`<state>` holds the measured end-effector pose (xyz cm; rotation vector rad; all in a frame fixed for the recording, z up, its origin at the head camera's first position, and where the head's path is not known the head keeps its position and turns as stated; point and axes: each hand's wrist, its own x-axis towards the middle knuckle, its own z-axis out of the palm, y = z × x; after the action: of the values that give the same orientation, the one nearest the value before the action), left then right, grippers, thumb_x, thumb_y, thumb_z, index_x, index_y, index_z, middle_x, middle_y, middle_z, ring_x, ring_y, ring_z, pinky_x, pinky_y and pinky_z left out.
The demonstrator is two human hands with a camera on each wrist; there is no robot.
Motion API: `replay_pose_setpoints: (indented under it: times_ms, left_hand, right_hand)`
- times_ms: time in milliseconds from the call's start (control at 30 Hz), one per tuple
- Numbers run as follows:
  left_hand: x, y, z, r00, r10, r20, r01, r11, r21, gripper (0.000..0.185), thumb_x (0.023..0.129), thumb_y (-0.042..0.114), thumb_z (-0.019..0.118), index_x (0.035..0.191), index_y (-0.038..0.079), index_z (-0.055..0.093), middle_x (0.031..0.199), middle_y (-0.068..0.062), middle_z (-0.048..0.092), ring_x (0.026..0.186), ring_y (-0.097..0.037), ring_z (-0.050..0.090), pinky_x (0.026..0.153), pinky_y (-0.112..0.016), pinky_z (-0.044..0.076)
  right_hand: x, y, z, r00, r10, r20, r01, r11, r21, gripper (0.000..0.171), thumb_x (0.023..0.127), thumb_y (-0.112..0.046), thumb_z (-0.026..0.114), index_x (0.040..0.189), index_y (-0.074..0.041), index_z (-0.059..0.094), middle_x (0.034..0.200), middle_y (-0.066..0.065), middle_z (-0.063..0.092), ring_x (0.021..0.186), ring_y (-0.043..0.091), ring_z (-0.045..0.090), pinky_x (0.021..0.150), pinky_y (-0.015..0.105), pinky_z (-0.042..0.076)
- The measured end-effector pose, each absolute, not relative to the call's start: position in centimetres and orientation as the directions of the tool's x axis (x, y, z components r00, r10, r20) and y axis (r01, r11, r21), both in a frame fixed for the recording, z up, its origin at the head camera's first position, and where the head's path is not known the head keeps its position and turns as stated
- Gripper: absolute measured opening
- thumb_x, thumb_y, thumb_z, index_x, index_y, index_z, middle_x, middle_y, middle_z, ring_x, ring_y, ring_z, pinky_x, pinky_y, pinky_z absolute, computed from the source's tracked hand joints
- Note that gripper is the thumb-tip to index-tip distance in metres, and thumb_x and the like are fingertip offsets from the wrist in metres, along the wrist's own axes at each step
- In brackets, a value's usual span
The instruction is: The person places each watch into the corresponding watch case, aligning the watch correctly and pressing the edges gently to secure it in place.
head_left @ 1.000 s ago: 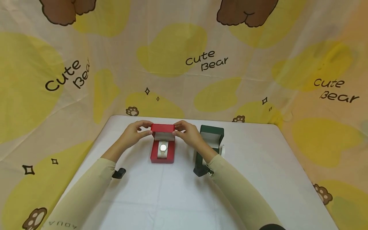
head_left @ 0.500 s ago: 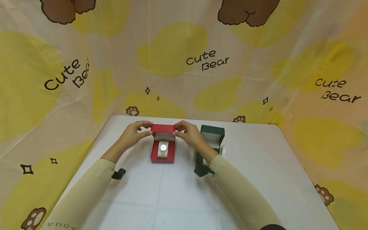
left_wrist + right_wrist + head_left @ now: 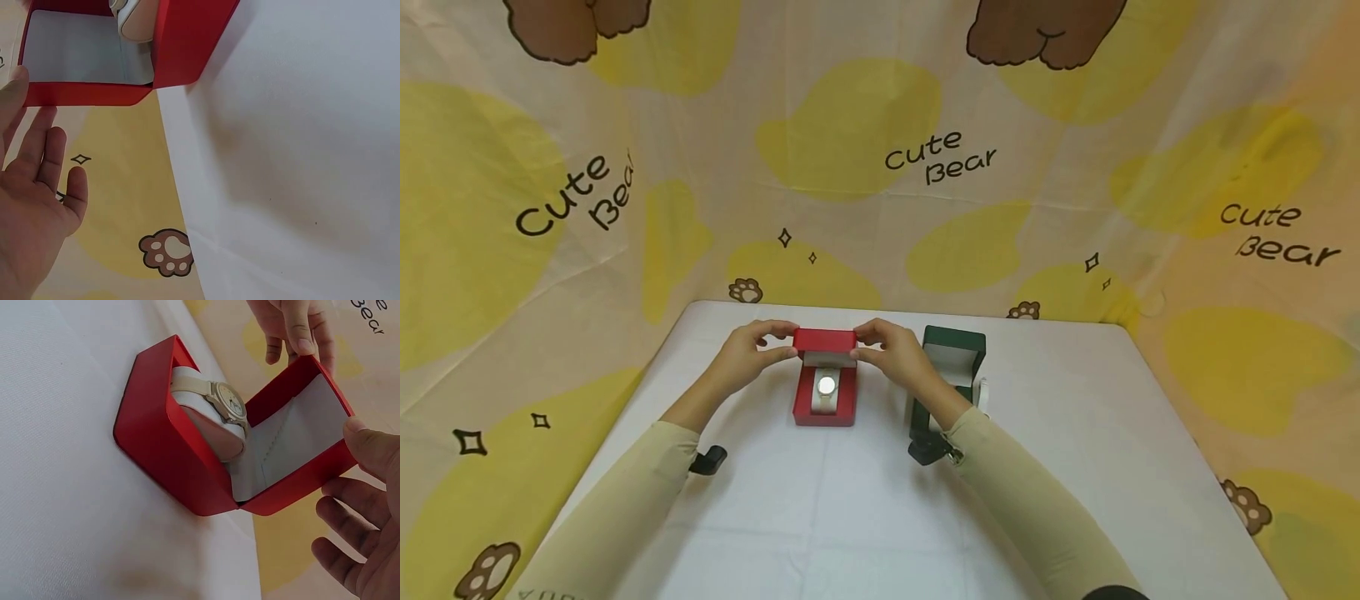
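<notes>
Lowered slightly, red box lid (image 3: 824,341) sits pinched between both hands (image 3: 824,350).

Hands: two. Left hand (image 3: 747,352) at 9 o'clock of the red box, right hand (image 3: 895,350) at 3 o'clock of it.

Watch boxes: two, both with lids raised. One red box (image 3: 824,406); one green box (image 3: 953,357) at 3 o'clock of the red one.

Watches: one plainly seen, a pale-strapped watch (image 3: 826,387) on the cushion inside the red box. The green box's contents cannot be counted.

Tables: one, a white table (image 3: 1075,433).

Printed backdrop cloths: one backdrop (image 3: 850,167), at 12 o'clock.
</notes>
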<state>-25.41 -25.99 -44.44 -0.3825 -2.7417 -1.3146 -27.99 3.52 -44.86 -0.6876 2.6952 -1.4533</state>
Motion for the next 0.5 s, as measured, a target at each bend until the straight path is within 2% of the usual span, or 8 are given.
replay_pose_setpoints:
  times_ms: [267,400,500]
  left_hand:
    - [-25.27,-26.06,-44.73,-0.966,0.185,0.181,0.257,0.586,0.769,0.044,0.089,0.021,0.082,0.130,0.013,0.069,0.120,-0.009,0.071,0.116,-0.030,0.058,0.100,-0.050,0.042]
    - [-25.12,-26.06,-44.80,-0.965,0.185,0.185,0.259,0.580,0.772,0.044,0.088,0.021,0.082,0.129,0.013,0.070,0.119,-0.007,0.072,0.117,-0.032,0.058,0.100,-0.048,0.042]
    - [-24.97,-26.05,-44.88,-0.965,0.185,0.185,0.258,0.573,0.778,0.045,0.087,0.023,0.083,0.129,0.013,0.070,0.120,-0.009,0.072,0.119,-0.036,0.058,0.100,-0.048,0.042]
  right_hand:
    - [-27.80,3.52,-45.02,-0.910,-0.365,0.195,-0.367,0.496,-0.787,0.036,0.088,-0.033,0.082,0.121,-0.020,0.073,0.116,-0.004,0.074,0.109,0.018,0.067,0.095,0.042,0.055]
    - [-27.79,3.55,-45.10,-0.915,-0.365,0.175,-0.353,0.511,-0.784,0.039,0.088,-0.035,0.082,0.123,-0.022,0.073,0.117,-0.002,0.074,0.111,0.023,0.066,0.088,0.041,0.056]
    - [-27.69,3.57,-45.16,-0.917,-0.363,0.167,-0.349,0.524,-0.777,0.039,0.087,-0.036,0.083,0.124,-0.024,0.073,0.117,-0.003,0.074,0.112,0.025,0.066,0.088,0.040,0.056]
